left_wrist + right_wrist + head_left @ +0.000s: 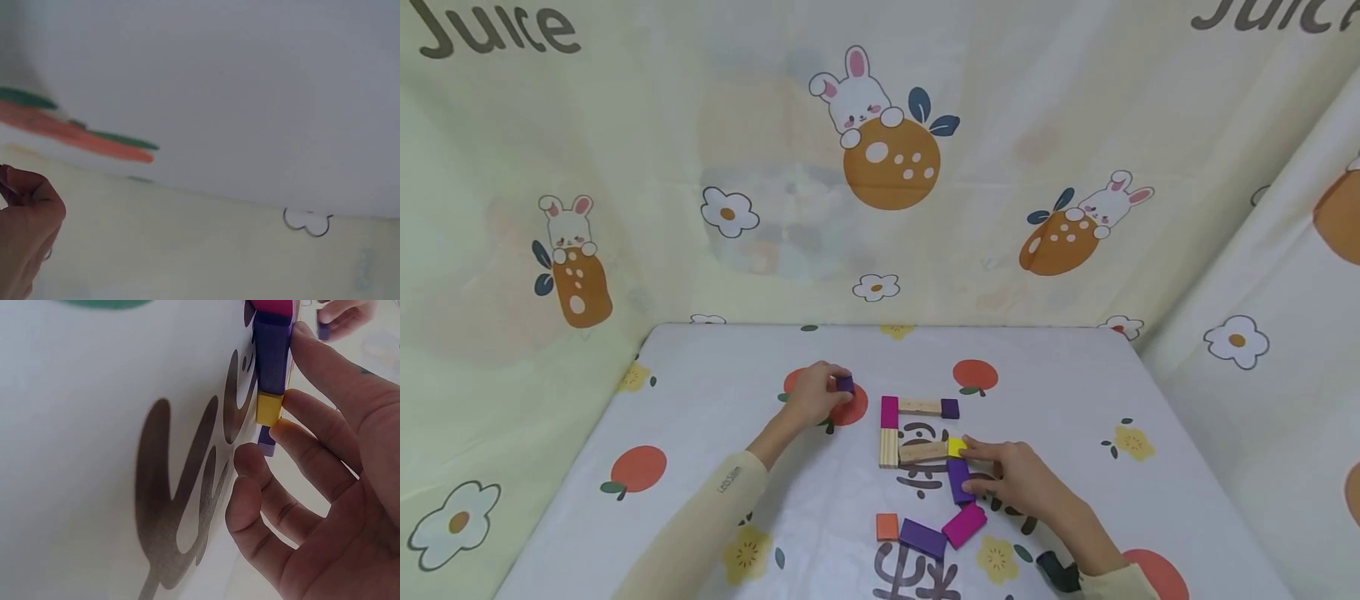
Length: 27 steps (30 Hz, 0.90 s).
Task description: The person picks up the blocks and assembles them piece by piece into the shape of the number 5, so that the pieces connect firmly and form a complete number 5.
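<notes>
In the head view my left hand [816, 396] pinches a small dark purple block [845, 384] above the table, left of the other blocks. My right hand [1022, 479] reaches in from the right: its forefinger touches a yellow block [957, 448] and its thumb rests at a longer purple block [959, 482]. From the right wrist view, these fingers lie along the same side of the yellow block [269, 409] and purple block [273, 356], the rest loosely bent. A plain wooden block [922, 452] adjoins the yellow one. Only part of my left hand [28, 219] shows in the left wrist view.
The row continues with a magenta block [964, 525], a purple block [922, 539] and an orange block [887, 527]. Behind stand a magenta block [889, 412], wooden blocks [920, 407] and a dark purple block [951, 408]. A printed cloth [1045, 392] covers the table.
</notes>
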Motion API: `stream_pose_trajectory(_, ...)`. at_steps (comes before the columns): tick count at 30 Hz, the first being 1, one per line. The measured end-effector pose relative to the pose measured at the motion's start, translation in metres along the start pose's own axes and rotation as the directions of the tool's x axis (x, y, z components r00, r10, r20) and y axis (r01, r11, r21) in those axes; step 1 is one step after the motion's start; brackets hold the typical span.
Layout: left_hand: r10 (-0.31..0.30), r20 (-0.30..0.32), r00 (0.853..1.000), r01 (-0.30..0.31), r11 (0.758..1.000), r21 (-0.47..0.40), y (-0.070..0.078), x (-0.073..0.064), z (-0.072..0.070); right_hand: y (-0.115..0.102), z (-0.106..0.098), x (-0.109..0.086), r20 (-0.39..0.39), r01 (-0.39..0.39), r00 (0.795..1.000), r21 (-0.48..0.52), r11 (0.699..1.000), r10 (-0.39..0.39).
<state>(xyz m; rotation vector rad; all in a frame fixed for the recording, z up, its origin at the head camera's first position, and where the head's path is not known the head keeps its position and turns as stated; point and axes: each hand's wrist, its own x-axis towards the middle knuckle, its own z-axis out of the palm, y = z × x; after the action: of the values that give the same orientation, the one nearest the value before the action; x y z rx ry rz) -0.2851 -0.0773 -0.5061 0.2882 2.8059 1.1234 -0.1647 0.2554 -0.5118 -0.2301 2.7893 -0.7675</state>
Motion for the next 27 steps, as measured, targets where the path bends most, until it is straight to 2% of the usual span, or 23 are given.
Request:
stream_pose_trajectory(2,0.023,-0.002,1.000,-0.023,1.000,-0.012,0.006,-0.010,-0.005,-0.001,0.000,0.000,0.001,0.001,1.000,-0.004,1.000,-0.001)
stream_pose_trajectory(6,0.123,-0.006,0.992,-0.123,0.991,-0.045,0.016,-0.031,-0.011,-0.002,-0.001,-0.001,0.001,0.001,1.000,-0.009,1.000,-0.001)
stream_pose_trajectory(10,0.193,-0.018,0.981,-0.194,0.980,-0.047,0.021,-0.050,-0.009,-0.002,0.000,-0.001,-0.001,0.002,1.000,-0.006,1.000,-0.002)
stream_pose_trajectory(13,0.175,0.014,0.985,-0.174,0.984,-0.032,0.023,-0.065,-0.003,-0.001,0.000,-0.002,-0.002,-0.005,1.000,-0.008,1.000,0.005)
stream_pose_trajectory(17,0.127,0.091,0.988,-0.125,0.992,-0.031,0.025,-0.085,0.002,0.001,0.001,-0.002,0.002,-0.017,1.000,-0.008,1.000,0.017)
stream_pose_trajectory(20,0.109,0.143,0.984,-0.107,0.994,-0.021,0.024,-0.098,0.005,0.000,0.001,0.000,0.002,-0.013,1.000,-0.006,1.000,0.013)
stream_pose_trajectory(27,0.076,0.247,0.966,-0.097,0.992,0.076,0.020,-0.118,0.017,0.000,0.001,0.000,-0.009,0.000,1.000,-0.005,1.000,0.000)
